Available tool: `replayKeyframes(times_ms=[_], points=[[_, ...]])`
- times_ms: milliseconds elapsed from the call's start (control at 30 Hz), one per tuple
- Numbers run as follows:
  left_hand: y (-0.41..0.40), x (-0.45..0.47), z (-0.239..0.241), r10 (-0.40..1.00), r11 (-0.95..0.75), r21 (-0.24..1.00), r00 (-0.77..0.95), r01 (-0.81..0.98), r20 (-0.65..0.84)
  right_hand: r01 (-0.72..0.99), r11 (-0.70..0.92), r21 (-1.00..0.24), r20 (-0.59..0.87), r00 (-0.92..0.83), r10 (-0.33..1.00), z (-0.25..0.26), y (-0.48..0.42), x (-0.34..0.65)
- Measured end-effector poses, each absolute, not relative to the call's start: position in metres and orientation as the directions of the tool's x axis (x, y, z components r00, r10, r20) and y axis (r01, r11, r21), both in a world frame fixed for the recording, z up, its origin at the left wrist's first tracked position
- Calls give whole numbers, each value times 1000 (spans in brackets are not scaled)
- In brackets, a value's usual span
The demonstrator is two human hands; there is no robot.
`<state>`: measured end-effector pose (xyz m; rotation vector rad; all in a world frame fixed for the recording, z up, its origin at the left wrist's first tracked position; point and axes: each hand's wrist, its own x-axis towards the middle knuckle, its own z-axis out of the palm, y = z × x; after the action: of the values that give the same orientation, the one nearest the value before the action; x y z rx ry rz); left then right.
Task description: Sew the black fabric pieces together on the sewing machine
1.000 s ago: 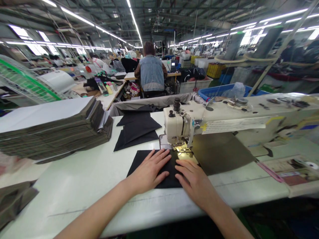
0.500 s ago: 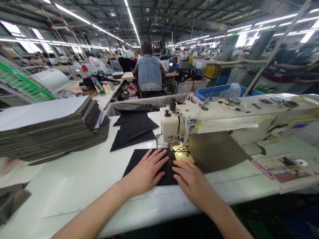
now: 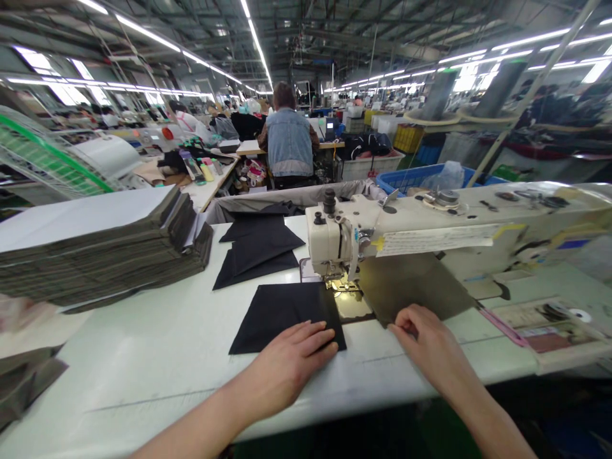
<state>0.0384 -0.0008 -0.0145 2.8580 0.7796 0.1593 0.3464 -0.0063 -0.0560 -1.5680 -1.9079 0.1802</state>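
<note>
My left hand (image 3: 299, 360) lies flat on the lower right part of a black fabric piece (image 3: 282, 312), fingers stretched out. The piece rests on the table with its right edge beside the lit presser foot (image 3: 345, 285) of the sewing machine (image 3: 335, 239). My right hand (image 3: 425, 335) is at the near corner of an olive fabric panel (image 3: 414, 290), thumb and fingers pinched together on its edge. That panel lies flat under the machine arm. Several folded black pieces (image 3: 262, 248) overlap behind the left hand.
A tall stack of olive panels (image 3: 95, 268) stands at the left. More olive fabric (image 3: 29, 379) lies at the near left edge. A parts tray (image 3: 554, 325) is on the right, and a blue basket (image 3: 411, 175) stands behind the machine. A co-worker (image 3: 288, 140) sits ahead, back turned.
My right hand has left the black piece and moved right to the olive panel, its fingers closing. My left hand has slid toward the near edge of the black piece, uncovering more of it.
</note>
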Motion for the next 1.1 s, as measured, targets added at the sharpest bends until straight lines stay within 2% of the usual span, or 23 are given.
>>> replayKeyframes(times_ms=[100,200,467,567,767,967,1100], points=[[5,39,-13,511,-850,186,858,493,55,754,161,-637,270,22,963,-54,-7,349],[13,38,-13,510,-851,180,858,493,58,688,82,-721,183,76,980,-50,-8,351],[40,35,-17,508,-856,193,851,480,137,623,9,-783,134,154,979,-33,-7,353],[48,35,-13,509,-853,203,851,480,128,681,47,-731,197,144,970,-39,-4,353],[64,36,-10,520,-848,191,846,495,116,836,323,-444,418,-125,900,-57,-1,348],[81,37,-9,499,-863,176,852,473,157,868,316,-383,458,-118,881,-58,-2,344],[90,37,-9,503,-861,187,846,473,179,895,331,-298,479,-160,863,-59,-1,341]])
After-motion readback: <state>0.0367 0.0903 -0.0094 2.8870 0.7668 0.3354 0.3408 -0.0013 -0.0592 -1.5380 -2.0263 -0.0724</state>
